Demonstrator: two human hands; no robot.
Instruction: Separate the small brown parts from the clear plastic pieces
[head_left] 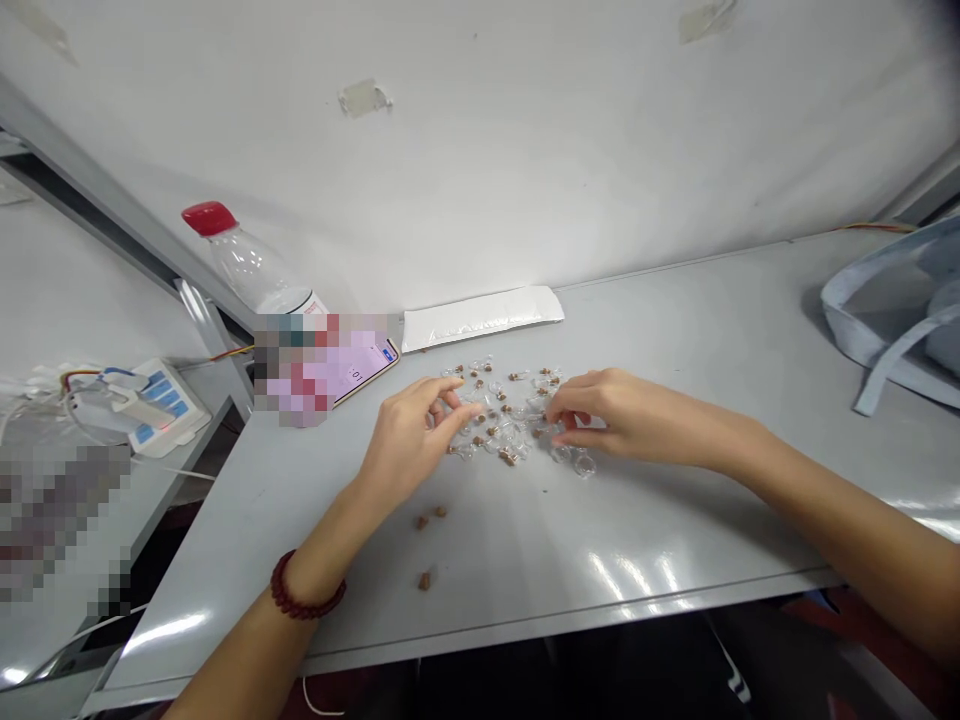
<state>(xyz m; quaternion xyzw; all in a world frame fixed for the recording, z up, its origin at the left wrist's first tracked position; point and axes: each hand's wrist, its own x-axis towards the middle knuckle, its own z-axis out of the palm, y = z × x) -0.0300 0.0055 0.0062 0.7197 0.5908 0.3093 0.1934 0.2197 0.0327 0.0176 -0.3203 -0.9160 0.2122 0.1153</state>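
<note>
A loose pile of tiny clear bottles with brown cork stoppers (514, 437) lies on the grey table, between my two hands. At the pile's left edge is my left hand (415, 432), its thumb and forefinger apart with nothing visible between them. My right hand (607, 412) reaches in from the right, fingers curved down over the pile's edge and the thumb held apart from them. Whether its fingertips touch a bottle is hidden. Several corks show among the bottles. Three loose brown corks (424, 581) lie nearer the table's front edge, below my left hand.
Behind the pile lies a flat white padded packet (484, 316) against the wall. A phone (367, 370) and a red-capped plastic bottle (259, 265) are at the back left. A power strip (169, 410) sits farther left. A pale blue fabric strap (892, 350) is at right.
</note>
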